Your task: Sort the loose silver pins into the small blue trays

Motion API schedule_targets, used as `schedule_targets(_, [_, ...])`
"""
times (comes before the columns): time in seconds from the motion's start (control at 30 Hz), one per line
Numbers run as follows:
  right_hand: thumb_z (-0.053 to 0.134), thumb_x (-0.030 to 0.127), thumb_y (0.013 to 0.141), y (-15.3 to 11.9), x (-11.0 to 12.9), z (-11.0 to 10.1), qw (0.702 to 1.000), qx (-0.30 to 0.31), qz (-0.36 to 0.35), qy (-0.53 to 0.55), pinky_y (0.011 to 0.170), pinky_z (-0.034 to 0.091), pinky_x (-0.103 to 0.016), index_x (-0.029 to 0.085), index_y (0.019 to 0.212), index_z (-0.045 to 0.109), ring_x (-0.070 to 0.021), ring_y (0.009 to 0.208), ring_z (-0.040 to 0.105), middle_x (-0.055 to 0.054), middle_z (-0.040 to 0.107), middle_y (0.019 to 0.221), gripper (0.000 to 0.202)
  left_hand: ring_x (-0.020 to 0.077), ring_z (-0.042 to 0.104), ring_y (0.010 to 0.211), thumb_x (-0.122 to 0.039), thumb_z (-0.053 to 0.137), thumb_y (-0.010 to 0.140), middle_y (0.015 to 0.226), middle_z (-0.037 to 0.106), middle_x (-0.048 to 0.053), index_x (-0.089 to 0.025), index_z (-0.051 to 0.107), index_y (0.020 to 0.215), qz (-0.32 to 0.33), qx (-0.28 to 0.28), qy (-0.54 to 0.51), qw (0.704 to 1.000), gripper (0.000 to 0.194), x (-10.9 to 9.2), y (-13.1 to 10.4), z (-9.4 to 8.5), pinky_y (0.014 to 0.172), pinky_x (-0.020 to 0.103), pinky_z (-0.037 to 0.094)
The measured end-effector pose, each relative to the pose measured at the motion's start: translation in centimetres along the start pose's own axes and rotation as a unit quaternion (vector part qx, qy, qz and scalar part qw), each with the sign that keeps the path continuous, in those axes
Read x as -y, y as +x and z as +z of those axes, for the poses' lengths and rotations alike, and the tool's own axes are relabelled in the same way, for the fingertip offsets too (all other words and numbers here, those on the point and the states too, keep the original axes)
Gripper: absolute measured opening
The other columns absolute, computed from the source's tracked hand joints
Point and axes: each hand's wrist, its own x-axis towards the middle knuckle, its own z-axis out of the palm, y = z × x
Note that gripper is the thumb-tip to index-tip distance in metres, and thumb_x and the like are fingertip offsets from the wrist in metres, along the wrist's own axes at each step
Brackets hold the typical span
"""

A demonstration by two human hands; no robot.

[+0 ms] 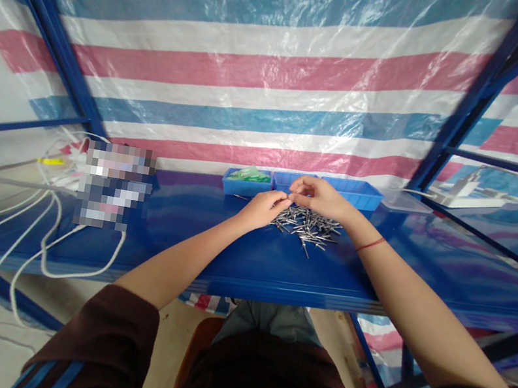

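Note:
A pile of slim silver metal pins that look like blind rivets point(312, 233) lies on the blue table point(192, 236). My left hand point(262, 210) is above the pile's left edge, thumb and fingers closed in a pinch. From the right, my right hand point(320, 199) meets it, its thumb and index fingertip pressed together close to the left fingertips. Whatever the two hands pinch is too small to make out. Behind them stand a blue bin with green packets point(247, 182), a middle blue bin point(281, 178) partly covered by my right hand, and a right blue bin point(363, 195).
White cables point(51, 232) loop over the table's left edge beside a blurred-out patch. A clear plastic lid or tray point(407, 201) lies right of the bins. A power strip point(462, 192) is farther right. Blue metal posts point(453, 127) and striped sheeting point(266, 89) enclose the back.

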Motion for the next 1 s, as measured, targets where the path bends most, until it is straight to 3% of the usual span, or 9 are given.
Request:
schedule_targets(0.13, [0.064, 0.037, 0.071, 0.0, 0.4, 0.1, 0.995, -0.031, 0.044, 0.079, 0.061, 0.045, -0.028, 0.014, 0.086, 0.057, -0.0121, 0.062, 0.054, -0.004, 0.062, 0.069, 0.028, 0.0134, 0.058, 0.074, -0.031, 0.043, 0.088, 0.079, 0.065, 0.002, -0.015, 0.059, 0.082, -0.019, -0.017, -0.062, 0.998, 0.024, -0.1, 0.1, 0.1, 0.071, 0.025, 0.043])
schedule_targets(0.33, [0.063, 0.040, 0.071, 0.2, 0.7, 0.6, 0.987, -0.066, 0.050, 0.135, 0.064, 0.045, -0.029, 0.013, 0.086, 0.060, -0.0111, 0.062, 0.054, -0.004, 0.062, 0.070, 0.031, 0.0129, 0.060, 0.076, -0.034, 0.046, 0.086, 0.084, 0.067, 0.003, -0.014, 0.060, 0.088, -0.054, -0.041, -0.164, 0.984, 0.025, -0.1, 0.1, 0.0, 0.074, 0.025, 0.045])
schedule_targets(0.47, [0.059, 0.040, 0.074, 0.3, 0.6, 0.9, 0.994, -0.086, 0.030, 0.067, 0.064, 0.043, -0.029, 0.012, 0.084, 0.063, -0.0118, 0.064, 0.053, -0.004, 0.062, 0.070, 0.030, 0.0123, 0.058, 0.070, -0.036, 0.049, 0.084, 0.075, 0.064, 0.001, -0.014, 0.061, 0.082, -0.048, -0.041, -0.149, 0.987, 0.025, -0.1, 0.1, 0.2, 0.070, 0.025, 0.044])
schedule_targets(0.7, [0.050, 0.032, 0.079, -0.1, 2.0, 0.9, 0.996, -0.063, -0.026, -0.066, 0.068, 0.041, -0.027, 0.015, 0.086, 0.066, -0.0138, 0.076, 0.056, -0.006, 0.066, 0.085, 0.025, 0.0119, 0.056, 0.066, -0.037, 0.054, 0.081, 0.072, 0.063, 0.001, -0.014, 0.059, 0.076, -0.062, -0.063, -0.143, 0.986, 0.024, 0.6, 0.2, 0.7, 0.064, 0.024, 0.043])
schedule_targets(1.0, [0.045, 0.029, 0.083, 0.0, 0.8, 0.0, 0.974, -0.060, -0.025, -0.217, 0.077, 0.039, -0.030, 0.016, 0.092, 0.068, -0.0177, 0.081, 0.057, -0.008, 0.067, 0.091, 0.028, 0.0143, 0.062, 0.077, -0.034, 0.052, 0.083, 0.083, 0.068, 0.003, -0.016, 0.063, 0.088, -0.076, -0.125, -0.088, 0.985, 0.022, 1.1, 0.3, 0.3, 0.076, 0.027, 0.048])
